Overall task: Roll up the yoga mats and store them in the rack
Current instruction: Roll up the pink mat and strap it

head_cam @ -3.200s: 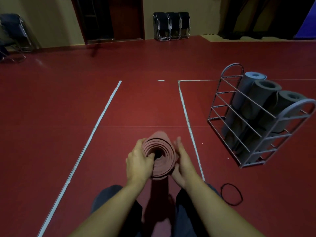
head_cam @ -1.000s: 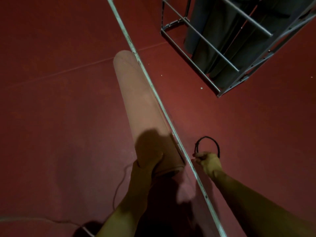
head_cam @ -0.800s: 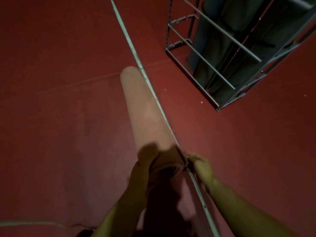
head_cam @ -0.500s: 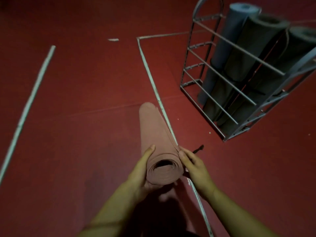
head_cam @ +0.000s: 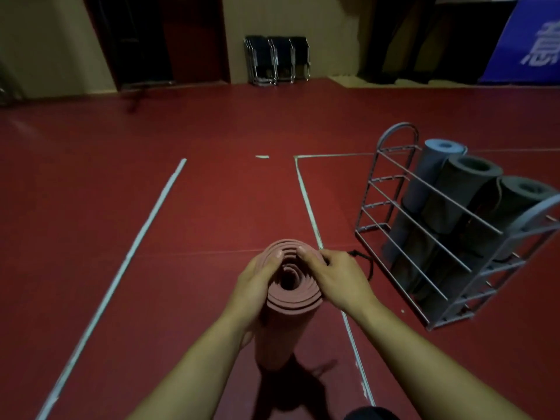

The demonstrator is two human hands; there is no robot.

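Both hands clasp the top end of the rolled pink foam yoga mat [head_cam: 286, 322], which stands upright on the dark red sports floor [head_cam: 151, 237] in the near middle of the scene, its spiral end facing up. From the left, the left hand [head_cam: 257, 283] wraps round the roll's side, with its thumb lying over the upper rim. From the right, the right hand [head_cam: 336, 278] curls its fingers round the rim, fingertips reaching onto the spiral layers; it also pinches a thin black elastic loop [head_cam: 365, 263], which trails out to the right of the knuckles just beside the mat.

To the right, near but apart from the pink roll, stands a grey metal wire rack [head_cam: 424, 237] with arched end frames. Three rolled mats lean inside it, side by side: a blue rolled mat [head_cam: 430, 168] farthest, then a dark grey rolled mat [head_cam: 460, 189], then a second dark grey rolled mat [head_cam: 512, 207] nearest the right edge.

White painted lines [head_cam: 145, 225] run across the floor; one passes just right of the pink roll's base and turns a corner farther off. Against the far wall, a row of folded black chairs [head_cam: 277, 60] stands in the middle, with a dark doorway [head_cam: 169, 40] to the left and a blue banner [head_cam: 533, 40] at the far right.
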